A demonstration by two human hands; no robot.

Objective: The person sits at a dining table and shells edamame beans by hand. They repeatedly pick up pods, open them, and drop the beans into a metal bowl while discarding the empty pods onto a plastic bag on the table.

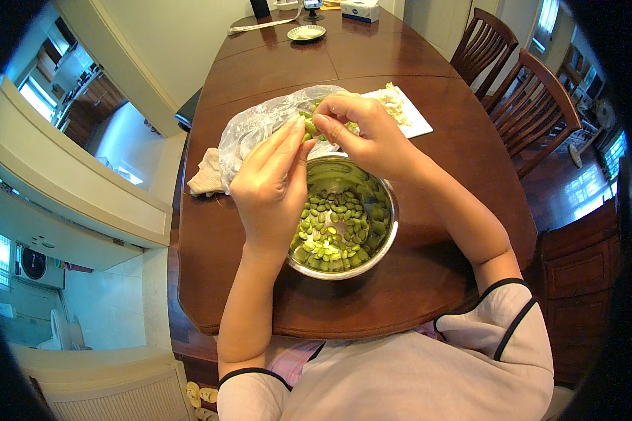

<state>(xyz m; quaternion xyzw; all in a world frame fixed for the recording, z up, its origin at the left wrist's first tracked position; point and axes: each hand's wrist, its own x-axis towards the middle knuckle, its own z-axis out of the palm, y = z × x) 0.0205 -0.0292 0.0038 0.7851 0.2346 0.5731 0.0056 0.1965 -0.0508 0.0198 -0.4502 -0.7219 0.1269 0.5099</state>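
My left hand (274, 173) and my right hand (366, 131) meet above the far rim of a steel bowl (393, 231). Between their fingertips is a green bean pod (310, 126), partly covered by the fingers. Shelled green beans (331, 230) cover much of the bowl's bottom. Just beyond the hands, a clear plastic bag (258, 123) lies spread, with more green pods in it, partly hidden by my hands. A white board (420, 124) behind my right hand carries a heap of pale green, empty-looking pods (395, 105).
A beige cloth (208, 173) lies at the bag's left. Farther along the wooden table (384, 58) are a small plate (306, 33), a phone on a stand (313, 8) and a tissue box (360, 10). Wooden chairs (537, 100) line the right side.
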